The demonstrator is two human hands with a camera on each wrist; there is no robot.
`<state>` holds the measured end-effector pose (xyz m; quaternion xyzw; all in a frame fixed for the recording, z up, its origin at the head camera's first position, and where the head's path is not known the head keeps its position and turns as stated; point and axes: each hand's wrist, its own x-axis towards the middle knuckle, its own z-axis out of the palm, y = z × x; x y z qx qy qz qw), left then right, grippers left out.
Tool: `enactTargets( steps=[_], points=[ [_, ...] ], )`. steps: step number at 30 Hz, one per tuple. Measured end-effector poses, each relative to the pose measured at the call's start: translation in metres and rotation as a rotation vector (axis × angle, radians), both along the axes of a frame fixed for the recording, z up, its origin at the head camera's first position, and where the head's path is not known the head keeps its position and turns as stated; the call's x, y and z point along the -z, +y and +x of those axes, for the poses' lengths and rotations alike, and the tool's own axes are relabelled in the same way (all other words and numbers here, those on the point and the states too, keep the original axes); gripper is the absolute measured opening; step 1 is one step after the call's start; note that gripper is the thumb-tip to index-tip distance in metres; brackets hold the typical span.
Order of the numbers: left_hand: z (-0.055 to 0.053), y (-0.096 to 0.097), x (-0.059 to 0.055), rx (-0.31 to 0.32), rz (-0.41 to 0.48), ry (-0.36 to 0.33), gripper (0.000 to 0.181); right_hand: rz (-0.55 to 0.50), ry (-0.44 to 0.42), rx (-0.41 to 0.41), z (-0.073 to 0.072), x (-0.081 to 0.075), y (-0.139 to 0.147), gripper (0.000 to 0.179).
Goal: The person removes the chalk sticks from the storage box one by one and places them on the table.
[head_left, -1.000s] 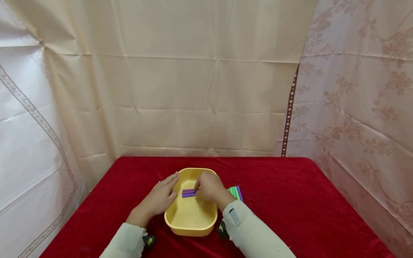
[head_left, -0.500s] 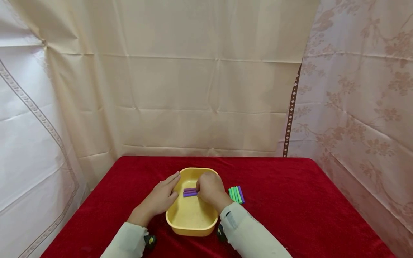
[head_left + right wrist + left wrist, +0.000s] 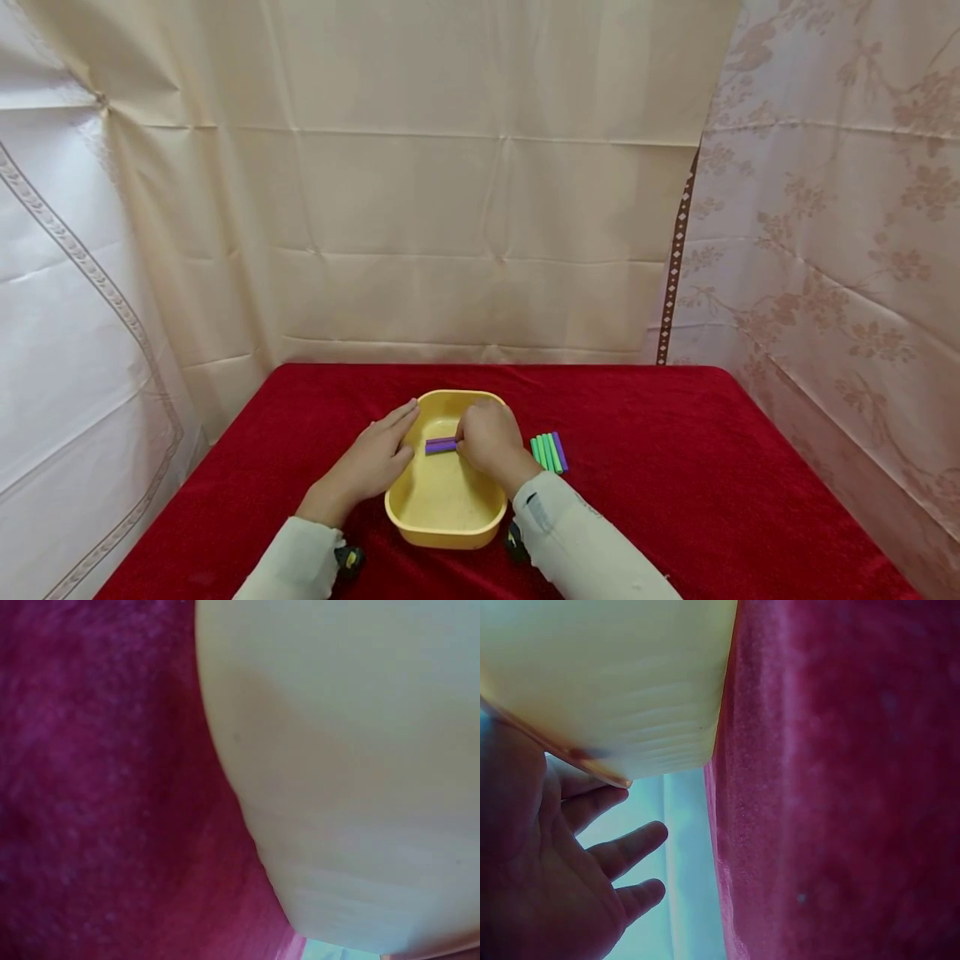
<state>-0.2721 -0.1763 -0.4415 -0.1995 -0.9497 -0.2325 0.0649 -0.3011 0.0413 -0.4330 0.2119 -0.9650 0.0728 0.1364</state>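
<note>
A yellow plastic basin (image 3: 442, 508) stands on the table in the head view. My left hand (image 3: 367, 458) rests along its left rim; in the left wrist view the fingers (image 3: 634, 851) are spread and fairly straight beside the outer wall. My right hand (image 3: 491, 442) reaches inside the basin from the right. Its curled fingers pinch the right end of purple sticks (image 3: 440, 447), which lie side by side across the basin floor. Those right ends are hidden by the hand. The right wrist view shows mainly the basin's outer wall (image 3: 352, 787).
Just right of the basin, several green sticks (image 3: 545, 454) and a purple stick (image 3: 561, 452) lie in a row. A red velvet cloth (image 3: 675, 483) covers the table. A beige curtain (image 3: 480, 208) hangs behind it.
The row of green sticks shows more fully as the right forearm shifted slightly left. Inside the basin, the front purple stick has moved closer against the others. The left hand stays at the rim.
</note>
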Motion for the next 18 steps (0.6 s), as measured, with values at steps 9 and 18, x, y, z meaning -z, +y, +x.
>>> enactTargets(
  steps=[9, 18],
  points=[
    [-0.0003, 0.001, -0.0013, 0.006, -0.004, 0.005, 0.058, 0.003, 0.005, -0.005, -0.0028, 0.0025, 0.0009, 0.006],
    [0.0006, -0.0001, -0.0017, 0.006, 0.002, -0.006, 0.058, -0.026, 0.022, -0.022, 0.0011, 0.0006, 0.0027, 0.006]
  ],
)
